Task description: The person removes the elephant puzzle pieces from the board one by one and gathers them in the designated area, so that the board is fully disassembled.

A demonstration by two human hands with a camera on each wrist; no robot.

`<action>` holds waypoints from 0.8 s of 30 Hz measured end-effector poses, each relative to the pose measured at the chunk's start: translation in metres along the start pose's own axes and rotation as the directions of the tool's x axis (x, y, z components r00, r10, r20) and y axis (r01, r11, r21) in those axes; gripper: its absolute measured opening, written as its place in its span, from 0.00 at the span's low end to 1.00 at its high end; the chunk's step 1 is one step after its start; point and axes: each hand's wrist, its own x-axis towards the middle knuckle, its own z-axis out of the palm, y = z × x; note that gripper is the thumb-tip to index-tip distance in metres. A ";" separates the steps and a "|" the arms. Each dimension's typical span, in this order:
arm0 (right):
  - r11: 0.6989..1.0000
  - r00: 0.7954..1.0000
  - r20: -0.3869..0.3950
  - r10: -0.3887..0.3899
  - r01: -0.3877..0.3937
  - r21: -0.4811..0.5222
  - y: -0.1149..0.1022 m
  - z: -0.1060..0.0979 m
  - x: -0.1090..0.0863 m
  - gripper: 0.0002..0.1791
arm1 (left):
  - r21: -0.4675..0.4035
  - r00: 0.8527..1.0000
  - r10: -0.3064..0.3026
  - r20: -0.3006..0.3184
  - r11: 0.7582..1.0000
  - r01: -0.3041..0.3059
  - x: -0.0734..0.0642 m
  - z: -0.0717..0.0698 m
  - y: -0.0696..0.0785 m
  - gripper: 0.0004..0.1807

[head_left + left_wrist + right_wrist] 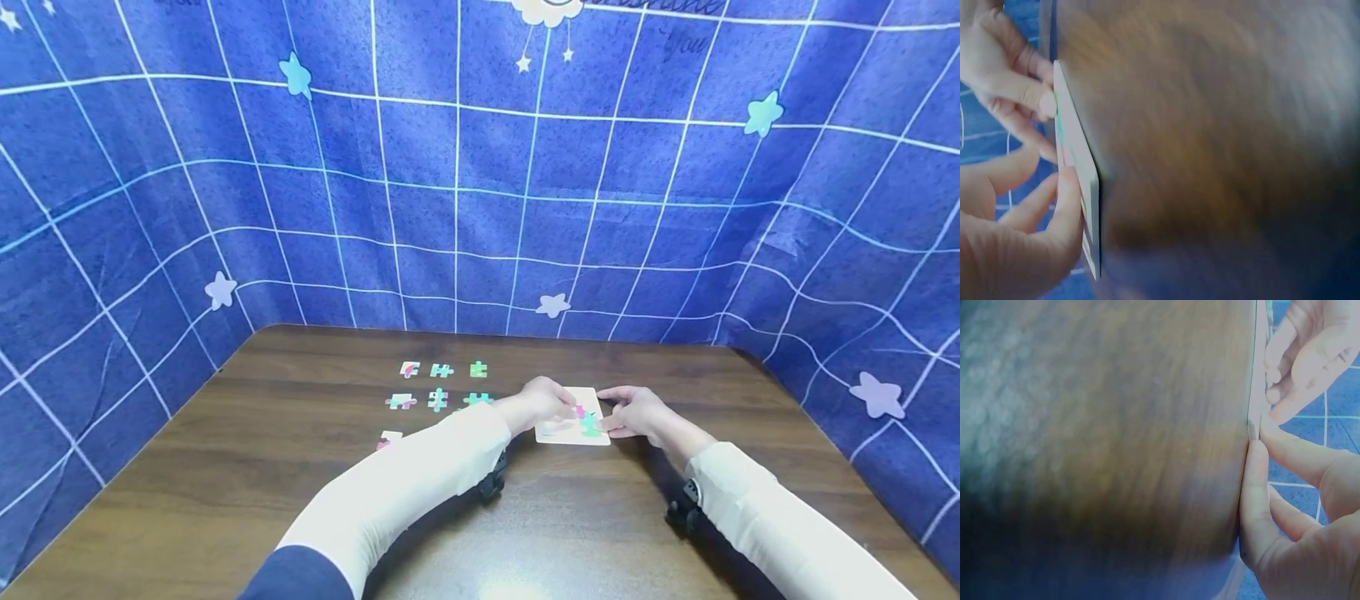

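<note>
A white puzzle board [551,437] lies flat on the brown table, with a pink piece [580,412] and a green piece [589,425] on its face. My left hand [542,402] reaches over the board from the left, its fingers bent down to the face. In the left wrist view the thumb [1067,187] touches the board close to its edge, apart from the forefinger. At the right edge, my right hand [636,412] holds the board between thumb and finger. The right wrist view shows those fingertips [1258,453] at the board's corner.
Several loose jigsaw pieces lie in rows left of the board, among them a green one [478,368] and a pink-and-white one [401,402]. My left forearm passes over the nearest row and partly hides it. A blue gridded cloth [420,208] hangs behind the table.
</note>
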 end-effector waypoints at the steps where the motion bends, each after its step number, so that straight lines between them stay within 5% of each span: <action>1: 1.000 1.000 0.003 -0.001 0.001 -0.008 0.000 0.000 0.001 0.39 | 0.053 1.000 0.000 -0.028 0.999 0.002 0.001 0.002 0.001 0.12; 4: 1.000 1.000 -0.005 0.008 -0.008 -0.006 0.000 -0.001 0.002 0.38 | 0.207 0.996 0.004 -0.093 0.978 0.016 0.004 0.006 0.003 0.11; 8: 1.000 1.000 0.005 0.004 -0.004 -0.004 0.001 -0.002 0.003 0.39 | 0.258 0.992 -0.002 -0.128 0.965 0.035 0.007 0.008 0.005 0.12; 24: 1.000 1.000 0.000 0.004 -0.004 -0.001 0.001 0.000 0.000 0.39 | 0.038 0.980 -0.076 -0.186 0.996 0.085 0.010 0.016 0.011 0.07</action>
